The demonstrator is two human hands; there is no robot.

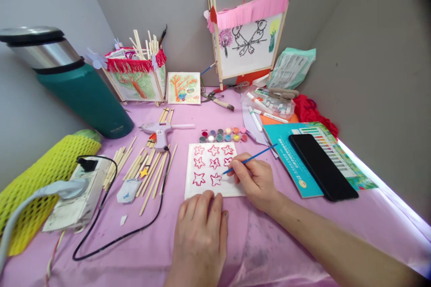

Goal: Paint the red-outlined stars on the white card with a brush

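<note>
My right hand (pixel 254 179) pinches a thin blue paintbrush (pixel 254 155), its tip down at a red star outline in the bottom row. The star belongs to a white square panel (pixel 191 190) painted with rows of red star outlines; my right hand covers part of its right side. My left hand (pixel 200 228) lies flat at the panel's near edge, fingers stretched out, holding nothing. Just beyond the panel stand small paint pots (pixel 220 136) in two rows of several colours.
Wooden sticks (pixel 148 179), a glue gun (pixel 161 134) with its black cord and a power strip (pixel 77 202) lie left. A tall teal bottle (pixel 90 98) stands behind them. At right a black phone (pixel 321 166) rests on a blue booklet (pixel 286 157). Decorated stick frames (pixel 249 71) stand behind.
</note>
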